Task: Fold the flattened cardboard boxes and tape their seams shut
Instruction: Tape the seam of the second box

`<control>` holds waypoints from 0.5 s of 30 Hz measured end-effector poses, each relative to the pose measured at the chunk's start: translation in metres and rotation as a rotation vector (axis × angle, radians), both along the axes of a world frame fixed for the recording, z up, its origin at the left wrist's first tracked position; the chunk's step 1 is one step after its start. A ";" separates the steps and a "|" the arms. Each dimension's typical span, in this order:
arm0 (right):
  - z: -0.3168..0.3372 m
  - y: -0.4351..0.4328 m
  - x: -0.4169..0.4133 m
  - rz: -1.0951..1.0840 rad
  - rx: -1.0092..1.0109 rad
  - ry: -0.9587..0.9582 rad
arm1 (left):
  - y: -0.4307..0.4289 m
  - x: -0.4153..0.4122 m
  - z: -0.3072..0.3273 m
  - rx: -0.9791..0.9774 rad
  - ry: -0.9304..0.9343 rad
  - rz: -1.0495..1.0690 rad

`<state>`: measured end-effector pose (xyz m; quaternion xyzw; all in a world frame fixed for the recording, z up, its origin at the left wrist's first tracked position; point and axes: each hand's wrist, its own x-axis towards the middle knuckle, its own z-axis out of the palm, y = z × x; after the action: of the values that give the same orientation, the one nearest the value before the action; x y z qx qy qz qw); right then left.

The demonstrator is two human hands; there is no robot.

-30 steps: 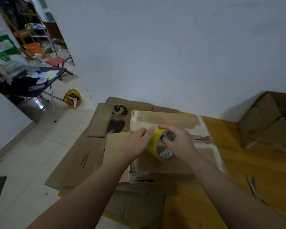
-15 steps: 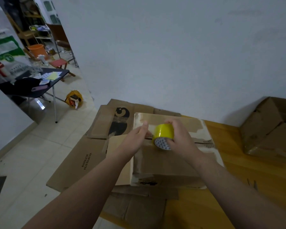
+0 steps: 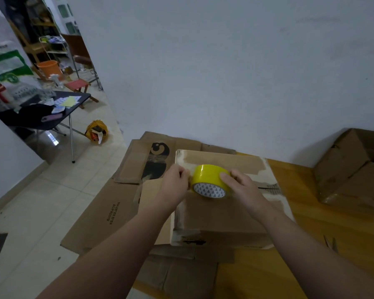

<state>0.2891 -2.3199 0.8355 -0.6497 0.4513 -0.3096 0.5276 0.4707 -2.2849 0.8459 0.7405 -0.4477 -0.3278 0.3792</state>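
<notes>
Fingers (image 3: 226, 178) of my right hand (image 3: 244, 188) clamp the yellow tape roll (image 3: 209, 180); left hand (image 3: 175, 186) pinches its edge.
I judge it light, stiff, slick; best held across the rim.

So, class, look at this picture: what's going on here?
A person is taping a folded cardboard box. Their right hand holds a yellow tape roll over the box's top, while the left hand pinches at the roll's left edge, apparently at the tape's loose end. More flattened cardboard lies underneath and beside it.
</notes>
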 end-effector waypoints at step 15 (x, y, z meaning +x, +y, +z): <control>0.075 -0.039 0.003 0.008 -0.455 0.627 | 0.009 0.029 0.028 -0.178 -0.037 0.177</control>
<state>0.2918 -2.3588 0.9105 -0.8149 0.5080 -0.1862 0.2079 0.4998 -2.2757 0.8737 0.7466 -0.4146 -0.2382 0.4625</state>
